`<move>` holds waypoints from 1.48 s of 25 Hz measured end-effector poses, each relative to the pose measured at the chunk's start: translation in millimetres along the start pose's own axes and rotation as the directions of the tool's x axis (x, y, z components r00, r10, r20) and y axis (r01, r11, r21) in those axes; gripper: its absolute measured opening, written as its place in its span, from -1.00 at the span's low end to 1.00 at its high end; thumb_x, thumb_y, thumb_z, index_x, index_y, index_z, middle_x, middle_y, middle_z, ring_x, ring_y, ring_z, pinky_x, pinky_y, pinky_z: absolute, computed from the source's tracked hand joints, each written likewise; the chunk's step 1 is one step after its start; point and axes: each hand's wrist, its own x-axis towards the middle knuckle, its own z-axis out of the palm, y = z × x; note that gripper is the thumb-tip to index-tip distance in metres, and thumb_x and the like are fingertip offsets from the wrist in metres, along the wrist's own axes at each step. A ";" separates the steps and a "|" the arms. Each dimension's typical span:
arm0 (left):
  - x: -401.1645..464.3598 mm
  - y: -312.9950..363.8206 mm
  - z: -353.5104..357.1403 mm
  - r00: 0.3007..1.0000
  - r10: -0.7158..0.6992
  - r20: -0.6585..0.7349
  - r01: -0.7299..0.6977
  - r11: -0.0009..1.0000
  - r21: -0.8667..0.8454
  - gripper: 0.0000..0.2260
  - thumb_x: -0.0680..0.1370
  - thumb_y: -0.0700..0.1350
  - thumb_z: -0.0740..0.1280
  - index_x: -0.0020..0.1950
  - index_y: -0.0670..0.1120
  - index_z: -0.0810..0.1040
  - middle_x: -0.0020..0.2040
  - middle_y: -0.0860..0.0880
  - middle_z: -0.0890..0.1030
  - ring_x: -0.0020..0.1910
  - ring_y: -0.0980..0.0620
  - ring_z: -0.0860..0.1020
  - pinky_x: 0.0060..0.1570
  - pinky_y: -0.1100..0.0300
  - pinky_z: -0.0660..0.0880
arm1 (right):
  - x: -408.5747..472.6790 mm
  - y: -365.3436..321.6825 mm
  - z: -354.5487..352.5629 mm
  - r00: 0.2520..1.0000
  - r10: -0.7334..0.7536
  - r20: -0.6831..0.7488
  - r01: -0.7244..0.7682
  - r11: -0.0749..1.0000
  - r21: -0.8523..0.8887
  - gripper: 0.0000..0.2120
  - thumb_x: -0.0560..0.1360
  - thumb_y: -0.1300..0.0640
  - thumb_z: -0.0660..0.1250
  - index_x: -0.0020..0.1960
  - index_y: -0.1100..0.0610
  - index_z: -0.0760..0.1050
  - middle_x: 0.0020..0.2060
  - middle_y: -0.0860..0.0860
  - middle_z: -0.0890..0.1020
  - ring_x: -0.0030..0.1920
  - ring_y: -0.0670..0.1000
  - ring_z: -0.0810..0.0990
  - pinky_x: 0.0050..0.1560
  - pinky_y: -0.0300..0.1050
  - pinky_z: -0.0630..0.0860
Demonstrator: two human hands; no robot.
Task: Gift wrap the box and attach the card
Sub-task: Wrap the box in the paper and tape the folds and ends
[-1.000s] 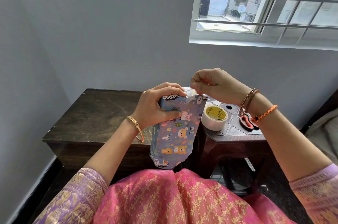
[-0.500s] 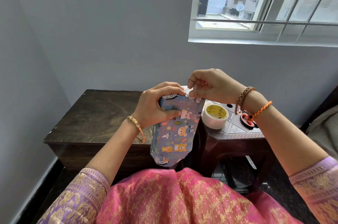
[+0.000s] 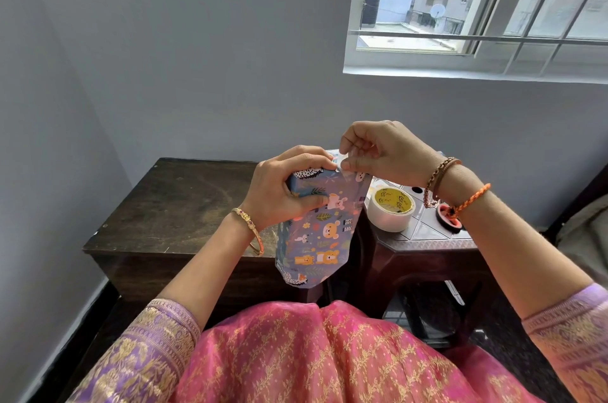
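While the left hand (image 3: 279, 192) grips the wrapped box (image 3: 316, 231) and right-hand fingers (image 3: 353, 165) pinch its top flap, it looks light, stiff-sided, its paper easily torn.

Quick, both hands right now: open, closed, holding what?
Left hand: grips the wrapped box near its top.
Right hand: pinches the paper flap at the box's top end.

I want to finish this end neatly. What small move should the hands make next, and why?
Probably press the paper flap flat onto the top end of the wrapped box. The right hand pinches the flap at that end while the left hand grips the box upright, so the fold looks unfinished. The tape roll lies close on the small table.
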 end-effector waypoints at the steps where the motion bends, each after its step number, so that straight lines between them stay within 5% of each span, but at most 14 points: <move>1: -0.6 -1.4 0.0 1.000 0.007 -0.007 -0.007 1.000 0.004 -0.62 0.28 -0.08 0.51 0.06 0.01 0.54 0.06 0.02 0.58 0.09 0.03 0.58 0.08 0.00 0.54 | 0.5 0.0 1.7 1.000 -0.003 -0.004 0.003 1.000 -0.009 -0.85 0.39 0.21 0.44 -0.09 0.09 0.50 -0.34 -0.14 0.51 -0.37 -0.33 0.47 -0.27 -0.52 0.39; 14: -10.0 -11.6 3.8 0.994 0.094 -0.063 -0.088 0.992 0.093 -0.60 0.32 -0.05 0.48 0.14 -0.01 0.52 0.07 0.02 0.58 0.05 0.02 0.60 0.01 0.02 0.57 | 5.5 -0.6 13.4 0.999 -0.039 0.012 0.040 0.994 -0.099 -0.76 0.39 0.18 0.43 0.04 0.17 0.53 -0.23 -0.06 0.53 -0.27 -0.08 0.47 -0.24 -0.43 0.35; 19: -12.1 -15.3 7.9 0.994 0.109 -0.029 -0.103 0.982 0.156 -0.58 0.30 -0.07 0.48 0.13 0.02 0.52 0.06 0.06 0.56 0.01 0.05 0.59 0.00 0.07 0.55 | 14.0 4.5 11.7 0.994 0.047 0.098 -0.035 0.992 -0.119 -0.43 0.36 0.17 0.47 0.29 0.15 0.31 -0.09 -0.07 0.48 -0.28 -0.09 0.49 -0.26 -0.36 0.38; 23: -13.7 -17.4 7.6 0.995 0.072 -0.066 -0.065 0.991 0.114 -0.62 0.29 -0.10 0.50 0.08 -0.04 0.58 0.05 0.04 0.57 0.02 0.08 0.59 0.05 0.09 0.55 | 4.2 10.1 22.5 0.989 -0.022 -0.147 0.019 1.000 -0.018 -0.50 0.29 0.18 0.52 0.14 0.21 0.40 -0.05 -0.04 0.44 -0.31 -0.10 0.49 -0.25 -0.30 0.44; 28: -12.1 -17.2 3.8 0.994 0.029 -0.109 -0.023 0.998 0.054 -0.60 0.28 -0.13 0.53 0.09 -0.07 0.57 0.07 0.01 0.56 0.05 0.07 0.58 0.09 0.14 0.54 | -7.9 12.9 45.7 0.864 -0.189 -0.466 0.180 0.982 -0.066 -0.79 0.35 0.11 0.45 -0.09 0.22 0.57 -0.12 0.05 0.51 -0.22 0.00 0.52 -0.18 -0.20 0.49; 37: -9.6 -12.0 4.9 0.992 0.096 -0.078 -0.090 0.993 0.078 -0.63 0.30 -0.11 0.51 0.07 -0.03 0.55 0.06 0.05 0.54 0.03 0.07 0.58 0.04 0.07 0.55 | -15.8 19.4 41.3 0.966 -0.180 -0.185 0.145 0.971 -0.188 -0.58 0.49 -0.11 0.10 0.14 0.09 0.57 0.18 0.12 0.47 0.00 0.04 0.42 0.09 -0.14 0.34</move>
